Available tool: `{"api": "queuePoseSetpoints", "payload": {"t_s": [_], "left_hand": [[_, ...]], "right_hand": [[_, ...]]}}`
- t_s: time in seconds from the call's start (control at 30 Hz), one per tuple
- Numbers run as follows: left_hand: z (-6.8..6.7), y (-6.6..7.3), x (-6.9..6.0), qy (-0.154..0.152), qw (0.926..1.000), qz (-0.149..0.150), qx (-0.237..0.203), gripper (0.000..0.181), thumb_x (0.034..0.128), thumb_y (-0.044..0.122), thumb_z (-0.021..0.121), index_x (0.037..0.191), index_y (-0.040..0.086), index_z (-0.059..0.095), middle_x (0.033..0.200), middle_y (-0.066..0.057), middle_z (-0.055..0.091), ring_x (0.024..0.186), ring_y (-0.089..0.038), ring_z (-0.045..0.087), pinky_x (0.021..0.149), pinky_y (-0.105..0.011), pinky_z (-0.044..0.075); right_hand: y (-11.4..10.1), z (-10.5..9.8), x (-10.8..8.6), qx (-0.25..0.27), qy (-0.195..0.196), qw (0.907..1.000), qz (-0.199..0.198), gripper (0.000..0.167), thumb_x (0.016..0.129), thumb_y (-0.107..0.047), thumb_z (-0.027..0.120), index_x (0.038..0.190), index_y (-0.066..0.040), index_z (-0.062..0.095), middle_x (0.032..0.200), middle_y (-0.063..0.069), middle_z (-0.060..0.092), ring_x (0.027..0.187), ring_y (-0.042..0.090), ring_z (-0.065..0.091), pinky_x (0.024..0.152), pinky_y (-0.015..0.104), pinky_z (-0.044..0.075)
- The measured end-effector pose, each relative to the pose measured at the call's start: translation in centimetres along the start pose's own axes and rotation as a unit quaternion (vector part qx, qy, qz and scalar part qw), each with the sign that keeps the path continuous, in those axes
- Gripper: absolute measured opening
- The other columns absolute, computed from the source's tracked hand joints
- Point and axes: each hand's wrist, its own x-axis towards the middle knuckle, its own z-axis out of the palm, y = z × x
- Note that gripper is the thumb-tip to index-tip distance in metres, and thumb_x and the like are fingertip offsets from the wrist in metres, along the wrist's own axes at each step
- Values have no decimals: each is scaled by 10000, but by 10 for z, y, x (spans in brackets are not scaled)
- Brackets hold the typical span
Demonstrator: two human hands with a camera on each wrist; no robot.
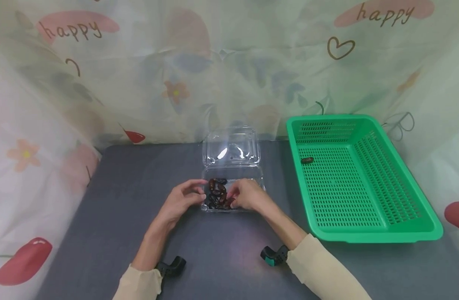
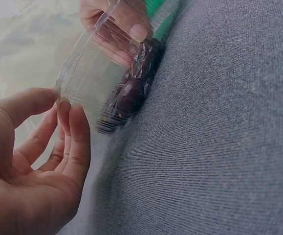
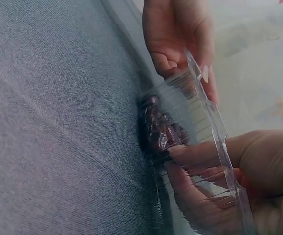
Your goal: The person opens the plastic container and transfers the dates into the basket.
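Observation:
A clear plastic box (image 1: 253,175) stands with its lid (image 1: 231,146) folded back, and several glossy dark brown dates (image 1: 217,192) lie in its left part. At the box's left side, my left hand (image 1: 182,200) pinches the rim between thumb and fingers; the left wrist view shows this hand (image 2: 43,152) on the clear edge (image 2: 82,44). My right hand (image 1: 248,195) reaches inside the box from the right. In the right wrist view, the thumb and forefinger of that hand (image 3: 224,181) close on a date at the near end of the pile (image 3: 161,127).
On the right stands a large green perforated basket (image 1: 372,236) with a single dark date (image 1: 307,160) near its left wall. A grey cloth (image 1: 222,254) covers the table. Behind it hangs a patterned curtain (image 1: 139,83).

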Motion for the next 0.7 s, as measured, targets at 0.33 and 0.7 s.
{"api": "queuePoseSetpoints", "payload": {"t_s": [0.33, 0.7], "left_hand": [[0, 1, 0, -63, 10000, -7, 4, 430, 891, 81, 709, 1310, 88, 609, 1008, -108, 593, 865, -216, 642, 805, -345, 504], [-1, -2, 2, 7, 10000, -73, 57, 426, 892, 80, 711, 1307, 100, 615, 1007, -110, 596, 892, -224, 645, 843, -366, 515]], "right_hand": [[-6, 0, -8, -81, 318, 9993, -177, 57, 810, -172, 821, 859, -177, 794, 789, -77, 712, 700, 100, 592, 629, 283, 475], [-21, -14, -18, 289, 523, 9977, -332, 44, 843, -200, 794, 886, -203, 786, 802, -99, 704, 697, 107, 590, 610, 285, 463]]}}
